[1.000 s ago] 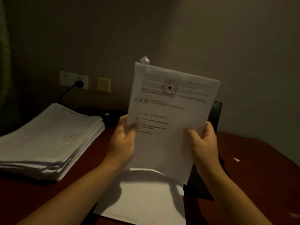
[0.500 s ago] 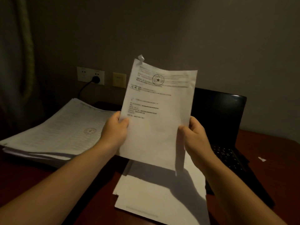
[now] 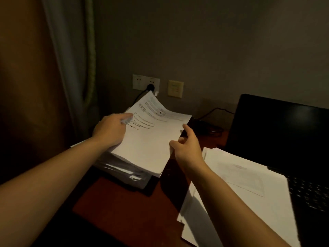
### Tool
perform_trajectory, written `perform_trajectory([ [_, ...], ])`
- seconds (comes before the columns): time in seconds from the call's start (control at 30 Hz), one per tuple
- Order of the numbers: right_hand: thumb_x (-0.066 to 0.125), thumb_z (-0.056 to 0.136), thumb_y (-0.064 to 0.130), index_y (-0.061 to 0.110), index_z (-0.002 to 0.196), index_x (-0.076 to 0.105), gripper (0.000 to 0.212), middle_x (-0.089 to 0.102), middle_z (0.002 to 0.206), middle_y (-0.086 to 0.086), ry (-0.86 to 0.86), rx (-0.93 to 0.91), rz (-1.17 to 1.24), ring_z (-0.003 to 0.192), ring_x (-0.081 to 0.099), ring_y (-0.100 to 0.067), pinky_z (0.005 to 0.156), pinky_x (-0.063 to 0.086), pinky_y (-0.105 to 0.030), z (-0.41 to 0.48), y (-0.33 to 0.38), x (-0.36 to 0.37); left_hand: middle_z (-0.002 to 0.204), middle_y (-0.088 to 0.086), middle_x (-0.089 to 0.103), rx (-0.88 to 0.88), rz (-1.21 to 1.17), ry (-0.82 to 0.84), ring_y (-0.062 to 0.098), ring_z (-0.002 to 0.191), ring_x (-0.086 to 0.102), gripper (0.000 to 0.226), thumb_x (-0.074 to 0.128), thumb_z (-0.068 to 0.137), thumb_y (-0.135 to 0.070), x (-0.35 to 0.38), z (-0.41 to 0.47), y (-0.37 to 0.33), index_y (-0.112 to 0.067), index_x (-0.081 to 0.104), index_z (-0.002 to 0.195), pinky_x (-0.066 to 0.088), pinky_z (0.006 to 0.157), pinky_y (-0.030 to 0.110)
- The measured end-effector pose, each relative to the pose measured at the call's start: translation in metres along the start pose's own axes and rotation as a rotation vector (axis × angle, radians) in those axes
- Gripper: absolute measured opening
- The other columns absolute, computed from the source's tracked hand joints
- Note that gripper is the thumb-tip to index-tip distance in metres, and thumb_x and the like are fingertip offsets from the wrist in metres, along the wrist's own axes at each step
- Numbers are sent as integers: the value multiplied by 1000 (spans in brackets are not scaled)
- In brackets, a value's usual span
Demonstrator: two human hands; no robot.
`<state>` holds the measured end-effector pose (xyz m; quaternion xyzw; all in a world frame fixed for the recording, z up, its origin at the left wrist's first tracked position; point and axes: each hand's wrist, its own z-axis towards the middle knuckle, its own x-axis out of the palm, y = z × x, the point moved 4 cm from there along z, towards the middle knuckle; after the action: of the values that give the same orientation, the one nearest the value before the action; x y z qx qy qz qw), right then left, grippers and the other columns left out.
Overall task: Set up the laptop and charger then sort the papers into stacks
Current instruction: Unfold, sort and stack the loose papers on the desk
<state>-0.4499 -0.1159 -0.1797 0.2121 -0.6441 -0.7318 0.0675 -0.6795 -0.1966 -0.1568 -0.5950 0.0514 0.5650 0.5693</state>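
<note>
- Thin pile of papers (image 3: 231, 184): lies flat near the front edge of the desk (image 3: 115, 202), just beside the laptop's keyboard.
- Right hand (image 3: 187, 150): pinches the right edge of the printed sheet (image 3: 149, 139) between thumb and fingers.
- Left hand (image 3: 110, 130): grips the sheet's left edge, thumb on top.
- Printed sheet: held low over the tall stack (image 3: 128, 172) at the desk's left edge, far corner curled upward.
- Laptop (image 3: 281, 136): open, screen dark, at the desk's right edge.
- Wall socket (image 3: 140, 82): beyond the back edge, with a plug (image 3: 150, 87) inserted.

Dim, warm room — papers (image 3: 146, 139) catch the light, shadows pool on the worktop (image 3: 115, 202); laptop keyboard (image 3: 309, 193) blurred, corners murky.
</note>
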Motion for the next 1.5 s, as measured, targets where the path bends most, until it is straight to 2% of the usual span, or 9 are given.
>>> perform_trajectory([
  [0.1,58,96,7,22,151,37,61,47,150,-4,47,-82,-193,99,64,-14,73,58,-22,4,0,29,142,1,55,-48,108,-20,24,94,62,35,44,104,-23,-11,3,24,-37,65,129,48,69,28],
  [0.23,53,98,41,27,134,56,39,31,153,-11,144,-132,-873,139,32,-31,109,37,-46,1,-5,56,149,6,39,-137,465,177,33,130,44,37,44,102,-38,-7,-4,43,-43,57,136,35,108,46],
  [0.3,45,100,48,28,136,55,42,22,158,-12,165,-141,-968,148,16,-32,115,25,-52,-1,-2,59,155,7,31,-148,555,247,35,139,32,40,43,101,-44,-4,-5,42,-43,53,139,24,114,53],
  [0.53,38,104,49,27,147,45,49,30,159,-7,268,-165,-867,149,19,-26,120,24,-51,-15,-6,28,164,11,6,-25,667,296,36,149,1,60,49,94,-41,17,-21,3,-22,40,149,5,117,65],
  [0.83,44,102,49,29,141,52,44,45,147,4,31,-183,-1017,138,37,-14,116,33,-35,-85,-37,-99,163,-3,19,477,242,253,19,152,3,52,50,99,-40,89,-122,-118,-33,41,149,12,121,43],
  [0.97,30,105,52,35,149,34,48,28,159,6,60,-3,-1139,146,23,-17,124,15,-44,-116,-61,-144,159,-7,30,337,-67,502,14,143,33,53,51,102,-33,131,-141,-136,-27,38,152,29,113,29],
  [1.2,22,105,55,38,156,19,53,14,165,11,59,54,-1160,152,10,-16,123,-3,-48,-143,-81,-188,126,-4,60,145,-182,519,17,115,56,59,66,94,-34,152,-142,-155,-19,45,147,48,95,33],
  [1.33,22,105,56,39,157,16,56,10,166,12,53,68,-1158,153,5,-14,123,-4,-46,-149,-86,-205,92,-1,64,62,-145,592,20,92,63,23,71,89,-36,159,-135,-164,-15,67,98,52,81,34],
  [1.5,29,104,56,37,155,26,55,22,161,13,59,4,-1111,147,18,-12,122,10,-34,-151,-82,-219,67,5,43,66,-225,545,17,61,44,33,74,87,-33,167,-131,-165,-13,54,70,33,55,29],
])
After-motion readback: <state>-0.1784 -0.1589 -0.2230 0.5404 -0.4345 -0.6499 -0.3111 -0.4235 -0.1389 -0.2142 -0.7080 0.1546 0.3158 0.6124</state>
